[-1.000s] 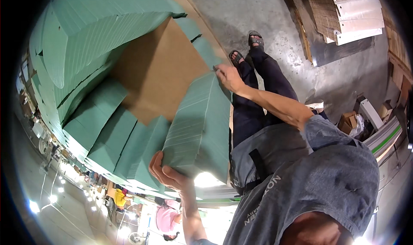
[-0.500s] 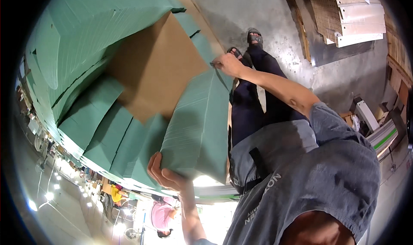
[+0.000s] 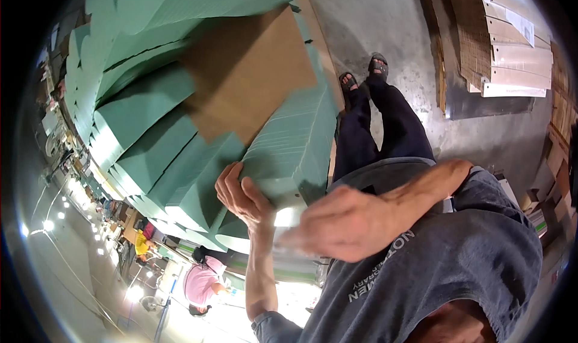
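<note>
A long green block (image 3: pixel 295 129), like stacked sheets with fine creases across its top, lies along the near right side of a brown board (image 3: pixel 253 66). My left hand (image 3: pixel 244 192) grips its near corner, fingers on the side and thumb against the end. My right hand (image 3: pixel 349 225) is in front of my shirt, closed and smeared by motion. A greyish blur shows at its fingertips; what it holds cannot be made out. More green blocks (image 3: pixel 144 105) stand around the board's left and near sides, with a wide green stack (image 3: pixel 174 6) beyond.
Pale boards (image 3: pixel 518 60) are piled on a dark surface at the far right. My feet (image 3: pixel 364 72) stand on a concrete floor (image 3: pixel 355 18). At the lower left, a person in pink (image 3: pixel 205 280) and another in yellow (image 3: pixel 142 243) are farther off, near bright lamps.
My right hand has left the block's far end and come back toward my body. My left hand stays at the near corner, and the view has shifted.
</note>
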The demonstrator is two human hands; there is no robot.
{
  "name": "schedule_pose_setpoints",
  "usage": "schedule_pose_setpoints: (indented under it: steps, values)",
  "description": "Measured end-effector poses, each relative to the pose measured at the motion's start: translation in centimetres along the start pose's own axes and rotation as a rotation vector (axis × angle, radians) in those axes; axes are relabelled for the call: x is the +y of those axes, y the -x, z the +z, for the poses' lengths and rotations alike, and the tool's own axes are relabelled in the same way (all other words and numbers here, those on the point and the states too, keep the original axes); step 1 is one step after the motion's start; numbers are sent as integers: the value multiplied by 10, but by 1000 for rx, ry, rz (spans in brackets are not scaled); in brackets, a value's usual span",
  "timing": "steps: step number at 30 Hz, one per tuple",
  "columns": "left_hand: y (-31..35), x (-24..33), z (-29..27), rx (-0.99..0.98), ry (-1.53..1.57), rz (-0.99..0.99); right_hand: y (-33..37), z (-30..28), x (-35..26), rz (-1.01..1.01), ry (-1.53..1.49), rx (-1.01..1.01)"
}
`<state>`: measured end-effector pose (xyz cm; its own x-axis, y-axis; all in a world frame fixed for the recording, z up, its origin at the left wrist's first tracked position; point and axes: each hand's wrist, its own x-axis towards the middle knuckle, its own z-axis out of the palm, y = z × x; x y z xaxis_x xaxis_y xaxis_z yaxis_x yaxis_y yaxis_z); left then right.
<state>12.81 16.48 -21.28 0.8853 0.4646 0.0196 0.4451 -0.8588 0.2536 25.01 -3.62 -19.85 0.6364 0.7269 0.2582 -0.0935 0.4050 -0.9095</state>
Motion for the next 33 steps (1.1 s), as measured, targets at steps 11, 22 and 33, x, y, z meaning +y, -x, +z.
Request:
schedule_pose_setpoints:
  steps: [11,22,33]
  values:
    - [2,5,-9,87,-18,43,-7,-32,48,657,-87,192]
    - [37,46,-39,415,25,-171,-18,-123,29,596,322,105]
    - [82,169,-65,751,34,-449,-317,-174,23,-106,792,-249]
